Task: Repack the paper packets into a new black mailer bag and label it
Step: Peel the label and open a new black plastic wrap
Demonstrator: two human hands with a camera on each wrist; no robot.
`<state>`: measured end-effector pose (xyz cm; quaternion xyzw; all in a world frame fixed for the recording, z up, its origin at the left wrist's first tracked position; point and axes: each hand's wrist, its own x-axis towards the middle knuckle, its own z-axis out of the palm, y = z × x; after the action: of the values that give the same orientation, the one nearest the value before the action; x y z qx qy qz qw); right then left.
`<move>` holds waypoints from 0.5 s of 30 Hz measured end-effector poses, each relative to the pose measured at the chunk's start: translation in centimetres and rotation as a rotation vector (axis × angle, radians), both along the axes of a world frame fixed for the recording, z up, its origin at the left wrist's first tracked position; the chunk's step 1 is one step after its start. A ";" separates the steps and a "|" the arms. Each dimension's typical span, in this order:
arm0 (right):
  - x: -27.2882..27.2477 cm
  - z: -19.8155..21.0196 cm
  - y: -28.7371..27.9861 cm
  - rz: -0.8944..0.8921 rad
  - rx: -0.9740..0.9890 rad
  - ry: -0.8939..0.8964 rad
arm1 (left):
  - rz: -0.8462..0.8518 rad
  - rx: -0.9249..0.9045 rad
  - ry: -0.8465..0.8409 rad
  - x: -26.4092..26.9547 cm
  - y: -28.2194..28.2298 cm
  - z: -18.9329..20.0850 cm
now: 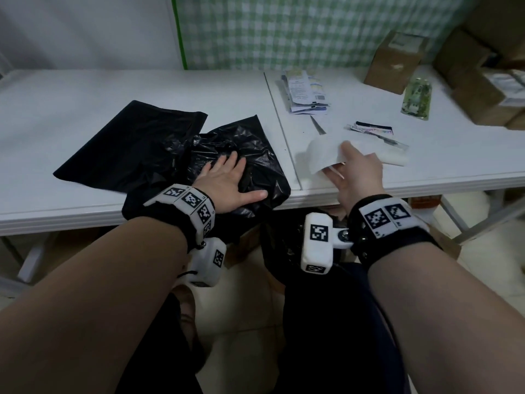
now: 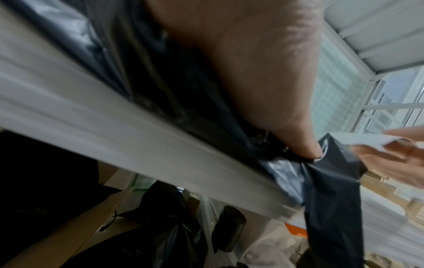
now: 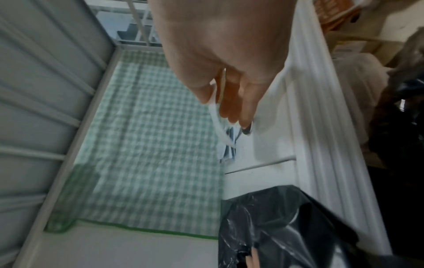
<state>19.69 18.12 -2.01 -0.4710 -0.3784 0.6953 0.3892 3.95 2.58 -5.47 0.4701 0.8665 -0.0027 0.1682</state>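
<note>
Pressing the crumpled black bag (image 1: 244,166) flat with spread fingers, the left hand (image 1: 227,184) pins it at the near edge of the tabletop (image 1: 85,109); just right of that bag, the right hand (image 1: 359,172) pinches a white paper sheet (image 1: 324,155), blurred, perhaps a label or packet. A flat black mailer bag (image 1: 127,146) lies left of the crumpled bag, and more paper packets (image 1: 305,91) sit beyond it to the right. Judgement: repacking still in hand; next move needs the mailer's mouth opened for the sheet.
</note>
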 end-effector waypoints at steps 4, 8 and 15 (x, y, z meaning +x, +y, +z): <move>0.3 0.5 0.2 -0.097 0.331 -0.261 | 0.005 -0.014 -0.005 0.1 0.0 0.2; 1.5 1.5 1.8 -0.118 0.731 -0.564 | 0.010 -0.004 -0.005 0.1 -0.1 0.2; 2.2 1.7 3.4 -0.054 1.007 -0.879 | 0.010 0.000 -0.004 0.2 -0.1 0.1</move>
<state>21.91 21.48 -0.30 -0.4807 -0.7682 0.1673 0.3884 4.10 2.51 -5.36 0.4659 0.8684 -0.0009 0.1697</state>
